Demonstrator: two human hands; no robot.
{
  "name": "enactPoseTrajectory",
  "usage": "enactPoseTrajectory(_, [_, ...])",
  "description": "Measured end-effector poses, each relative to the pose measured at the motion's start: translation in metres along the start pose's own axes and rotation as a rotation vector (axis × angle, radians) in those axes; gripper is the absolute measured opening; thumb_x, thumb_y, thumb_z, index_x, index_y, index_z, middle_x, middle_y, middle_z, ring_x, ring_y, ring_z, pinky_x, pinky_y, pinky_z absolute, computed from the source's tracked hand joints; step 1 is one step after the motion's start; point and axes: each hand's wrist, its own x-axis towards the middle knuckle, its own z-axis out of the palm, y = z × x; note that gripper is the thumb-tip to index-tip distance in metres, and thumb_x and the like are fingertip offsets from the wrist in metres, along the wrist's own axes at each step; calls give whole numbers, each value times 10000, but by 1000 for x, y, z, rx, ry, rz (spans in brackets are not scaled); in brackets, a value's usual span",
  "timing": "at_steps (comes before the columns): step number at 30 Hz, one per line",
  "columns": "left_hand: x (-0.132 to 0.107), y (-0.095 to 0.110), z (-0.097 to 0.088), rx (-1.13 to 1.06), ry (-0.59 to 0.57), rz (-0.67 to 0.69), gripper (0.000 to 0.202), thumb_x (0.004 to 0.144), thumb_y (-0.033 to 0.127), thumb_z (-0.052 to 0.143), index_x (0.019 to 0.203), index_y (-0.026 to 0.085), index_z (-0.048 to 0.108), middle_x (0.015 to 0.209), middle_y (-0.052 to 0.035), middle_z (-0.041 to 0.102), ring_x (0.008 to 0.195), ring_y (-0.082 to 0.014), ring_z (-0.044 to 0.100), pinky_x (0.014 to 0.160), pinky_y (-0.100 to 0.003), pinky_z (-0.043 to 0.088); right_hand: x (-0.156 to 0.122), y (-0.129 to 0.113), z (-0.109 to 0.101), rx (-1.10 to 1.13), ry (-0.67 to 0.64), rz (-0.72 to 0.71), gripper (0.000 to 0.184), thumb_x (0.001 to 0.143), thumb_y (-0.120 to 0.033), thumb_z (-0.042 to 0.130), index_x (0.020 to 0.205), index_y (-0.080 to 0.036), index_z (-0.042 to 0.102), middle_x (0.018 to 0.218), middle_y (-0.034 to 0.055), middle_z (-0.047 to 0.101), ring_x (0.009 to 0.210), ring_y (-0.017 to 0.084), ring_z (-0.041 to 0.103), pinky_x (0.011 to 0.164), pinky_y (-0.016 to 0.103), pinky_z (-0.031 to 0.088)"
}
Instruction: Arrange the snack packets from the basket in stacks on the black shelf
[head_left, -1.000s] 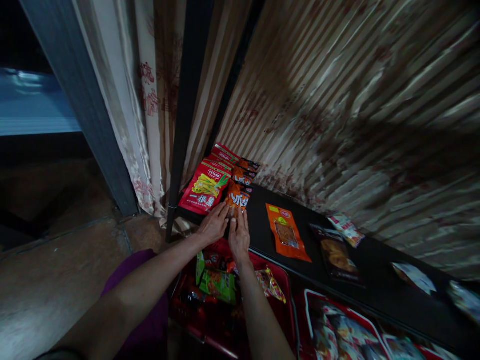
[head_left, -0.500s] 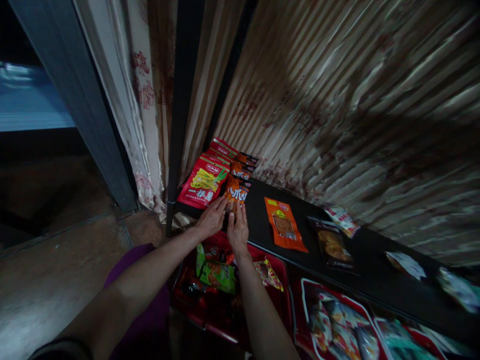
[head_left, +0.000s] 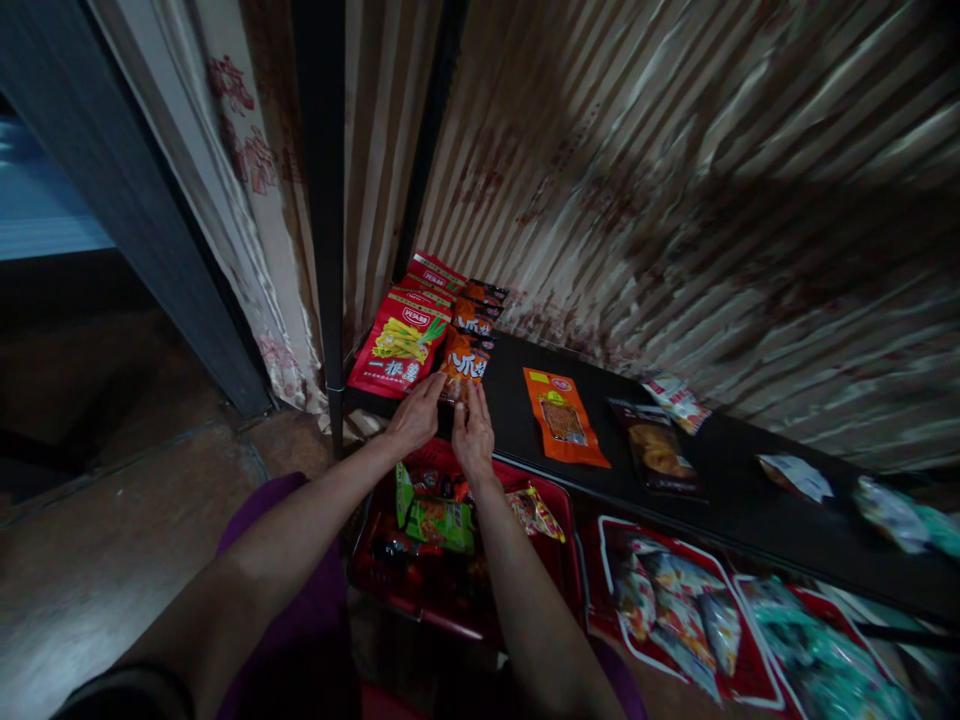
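My left hand [head_left: 417, 413] touches the lower left corner of an orange snack packet [head_left: 466, 364] with white lettering. On the packet's lower right edge are the fingers of my right hand [head_left: 473, 432], with the thumb beside its bottom edge. Both hands hold this packet between them; part of its lower end is hidden by the fingers. Behind it stand similar orange packets [head_left: 474, 317] in a row. Directly to the left, a red snack bag [head_left: 400, 345] with yellow strips pictured on it leans against more red bags.
The black shelf [head_left: 510, 400] also carries a flat orange packet [head_left: 566, 418], a dark brown packet [head_left: 656, 450] and smaller packets. Below are a red basket [head_left: 570, 520] with a green packet [head_left: 439, 522] and other baskets of packets. A black post [head_left: 321, 200] and a curtain [head_left: 600, 200] border the shelf.
The camera view has shifted slightly, so shelf and baskets sit higher in the picture. Both hands stay at the lower edge of the same orange packet.
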Motion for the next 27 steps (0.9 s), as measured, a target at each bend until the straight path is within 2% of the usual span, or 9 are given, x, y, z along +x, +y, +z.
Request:
enactPoseTrajectory(5, [1, -1, 1, 7, 10, 5, 609, 762, 11, 347, 1369, 72, 360, 1385, -182, 453, 1317, -230, 390, 1091, -448, 377, 2, 1, 1, -13, 7, 14, 541, 920, -389, 297, 1419, -187, 335, 1498, 80, 320, 1384, 178, 278, 1103, 380, 300])
enactPoseTrajectory(10, [-2, 3, -6, 26, 54, 52, 524, 792, 27, 356, 1296, 120, 468, 1365, -139, 484, 1302, -212, 412, 1082, -429, 395, -8, -5, -7, 14, 99, -1, 555, 908, -418, 341, 1408, -178, 347, 1519, 110, 260, 1401, 213, 230, 1104, 437, 282])
enactPoseTrajectory(13, [-10, 11, -12, 53, 52, 97, 456, 809, 32, 360, 1204, 153, 551, 1284, -106, 558, 1232, -193, 485, 1054, -408, 428, -31, -8, -20, 58, 174, -13, 514, 925, -380, 328, 1388, -161, 368, 1499, 129, 297, 1388, 210, 261, 1103, 438, 287])
enactPoseTrajectory(16, [-24, 25, -12, 61, 17, 179, 400, 822, 40, 367, 1132, 156, 592, 1210, -94, 606, 1166, -183, 535, 1016, -395, 460, -69, -3, -34, 86, 237, 7, 469, 931, -342, 337, 1349, -143, 413, 1459, 146, 363, 1362, 202, 315, 1100, 429, 299])
enactPoseTrajectory(19, [-43, 43, -3, 38, -65, 270, 356, 838, 61, 378, 1095, 148, 609, 1188, -98, 618, 1133, -183, 555, 982, -390, 483, -115, 17, -44, 62, 254, 84, 439, 922, -319, 352, 1317, -154, 449, 1429, 137, 409, 1342, 200, 348, 1094, 434, 310])
enactPoseTrajectory(22, [-67, 56, 15, 14, -192, 273, 361, 838, 62, 382, 1102, 161, 609, 1201, -91, 614, 1137, -178, 554, 995, -388, 472, -160, 48, -47, 17, 223, 235, 444, 891, -306, 373, 1300, -163, 471, 1434, 124, 406, 1343, 215, 343, 1087, 445, 320])
enactPoseTrajectory(24, [-87, 60, 32, 12, -295, 201, 373, 827, 50, 382, 1104, 154, 610, 1210, -93, 609, 1142, -173, 554, 1010, -370, 460, -187, 73, -46, -15, 180, 371, 467, 853, -288, 403, 1287, -140, 488, 1430, 139, 409, 1329, 235, 360, 1072, 443, 341])
enactPoseTrajectory(27, [-125, 59, 60, 35, -471, -1, 386, 793, 29, 399, 1092, 138, 617, 1233, -97, 598, 1132, -168, 568, 1027, -341, 439, -220, 109, -43, -67, 95, 547, 461, 815, -267, 426, 1231, -105, 541, 1339, 159, 504, 1256, 250, 448, 1023, 421, 396])
